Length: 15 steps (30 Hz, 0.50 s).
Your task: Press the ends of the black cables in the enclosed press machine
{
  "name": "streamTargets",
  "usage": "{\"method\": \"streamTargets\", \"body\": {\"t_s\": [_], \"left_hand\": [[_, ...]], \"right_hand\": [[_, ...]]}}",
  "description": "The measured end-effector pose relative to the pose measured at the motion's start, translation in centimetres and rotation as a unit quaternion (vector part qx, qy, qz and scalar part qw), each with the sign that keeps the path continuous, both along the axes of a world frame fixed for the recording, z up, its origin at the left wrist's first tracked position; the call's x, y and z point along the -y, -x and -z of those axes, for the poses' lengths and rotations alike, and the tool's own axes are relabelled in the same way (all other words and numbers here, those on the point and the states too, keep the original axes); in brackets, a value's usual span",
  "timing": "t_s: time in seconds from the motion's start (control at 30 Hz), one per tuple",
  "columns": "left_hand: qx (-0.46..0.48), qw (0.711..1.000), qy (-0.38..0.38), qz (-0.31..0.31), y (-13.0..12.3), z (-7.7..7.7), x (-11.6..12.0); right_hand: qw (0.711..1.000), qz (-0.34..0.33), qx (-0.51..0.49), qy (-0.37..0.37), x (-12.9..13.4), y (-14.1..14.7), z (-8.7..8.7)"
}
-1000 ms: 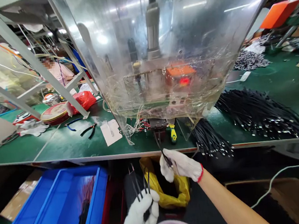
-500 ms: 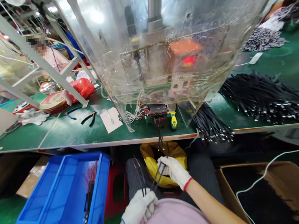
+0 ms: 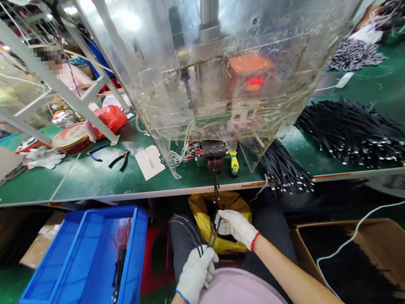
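The left hand (image 3: 196,273) and right hand (image 3: 236,228) have fingers clamped on black cables (image 3: 214,234).

A clear plastic guard (image 3: 233,36) encloses a machine with an orange housing (image 3: 249,63) on the green workbench (image 3: 27,186). Beside it lie two pairs of pliers (image 3: 119,160), a yellow-handled screwdriver (image 3: 233,163) and a heap of black cables (image 3: 354,134). Further left sit a red plastic bag (image 3: 111,118) and a round tin (image 3: 71,139), with a co-worker in pink (image 3: 73,81) beyond. Below the bench are a blue divided tray (image 3: 75,293), a yellow bag (image 3: 203,220) and a cardboard box (image 3: 342,226) of black cables.
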<state>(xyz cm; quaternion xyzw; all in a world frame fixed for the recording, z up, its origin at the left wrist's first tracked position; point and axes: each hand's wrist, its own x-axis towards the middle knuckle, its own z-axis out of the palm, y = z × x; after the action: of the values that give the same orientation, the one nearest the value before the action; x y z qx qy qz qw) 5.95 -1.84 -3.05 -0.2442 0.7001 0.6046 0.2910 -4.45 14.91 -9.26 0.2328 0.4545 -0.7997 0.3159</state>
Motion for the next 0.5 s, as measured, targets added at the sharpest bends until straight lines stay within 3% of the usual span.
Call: {"method": "streamTargets", "body": {"t_s": [0.13,0.3,0.5], "left_hand": [[0.006,0.999,0.041,0.023,0.4,-0.5,-0.4],[0.014,0.997,0.068,0.04,0.7,-0.7,-0.9],[-0.011,0.99,0.091,0.11,1.0,-0.5,-1.3]], "right_hand": [[0.997,0.059,-0.012,-0.049,0.8,0.3,2.0],[0.985,0.077,-0.038,-0.148,2.0,1.1,4.6],[0.928,0.036,-0.072,-0.364,1.8,2.0,7.2]]}}
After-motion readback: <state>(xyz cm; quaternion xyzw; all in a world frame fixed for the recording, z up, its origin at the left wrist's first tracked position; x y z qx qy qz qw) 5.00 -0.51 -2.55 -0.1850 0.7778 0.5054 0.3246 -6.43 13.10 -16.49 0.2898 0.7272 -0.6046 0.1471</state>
